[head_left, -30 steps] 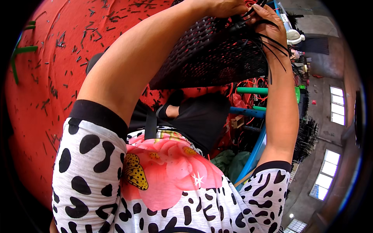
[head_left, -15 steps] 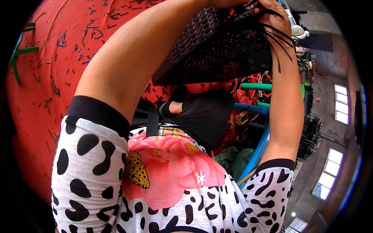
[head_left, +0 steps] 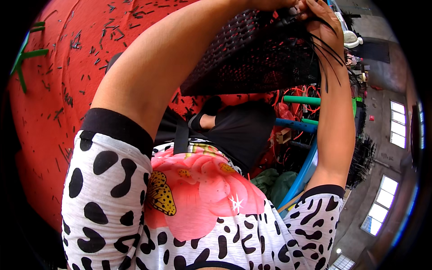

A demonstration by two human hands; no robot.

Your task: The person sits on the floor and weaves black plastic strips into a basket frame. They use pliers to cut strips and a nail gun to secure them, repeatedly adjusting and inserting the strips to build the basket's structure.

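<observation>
A dark woven panel of black plastic strips (head_left: 252,58) slants across the upper middle, its rim close to both hands. My right hand (head_left: 321,28) is closed at the panel's upper right corner, gripping loose black strips (head_left: 330,51) whose ends trail down over my wrist. My left hand (head_left: 272,3) reaches across the top of the panel and meets the right one there. The upper edge of the picture cuts it off. Its fingertips look bent at the strips, but what they hold is hidden.
Short black offcuts (head_left: 108,33) litter the red floor covering (head_left: 40,135). A green-legged frame (head_left: 33,55) stands at far left. Right of my legs are a green tube (head_left: 301,100), a blue tube (head_left: 294,125), red cords and dark green cloth (head_left: 281,184). A grey wall has windows (head_left: 380,204).
The whole view has shifted slightly, so the scene sits a little further right. Both hands stay at the same corner of the panel, with fingers slightly moved around the strips.
</observation>
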